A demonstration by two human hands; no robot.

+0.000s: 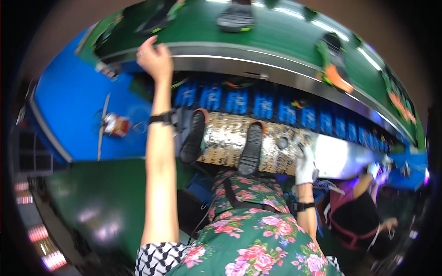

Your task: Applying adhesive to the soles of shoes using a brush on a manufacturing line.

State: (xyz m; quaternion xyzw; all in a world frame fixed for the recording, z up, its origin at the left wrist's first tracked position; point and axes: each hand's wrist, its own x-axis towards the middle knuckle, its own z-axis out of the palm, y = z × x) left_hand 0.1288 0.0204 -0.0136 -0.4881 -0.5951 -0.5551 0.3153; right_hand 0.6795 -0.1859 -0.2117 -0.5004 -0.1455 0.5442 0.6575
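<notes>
My left hand (157, 60), bare and with a ring on one finger, reaches over the metal edge of the green conveyor belt (198, 27). Its fingers are loosely bent and apart, with nothing seen between them. Just beyond the fingertips lies a dark shoe (161, 17), blurred. In a white glove, my right hand (305, 166) rests at the right part of the worn, stained bench top (225, 138); its fingers are smeared, so whether it holds anything is unclear. Two black shoe soles, a left one (195, 136) and a middle one (252, 148), lie on the bench in front of me.
More shoes ride the belt, including a grey one (235, 17) and an orange-and-green one (335, 64). Blue slotted pieces (237, 101) line the space under the conveyor. A red-and-white packet (116, 125) sits on the blue table (78, 106). Another person (357, 207) works at right.
</notes>
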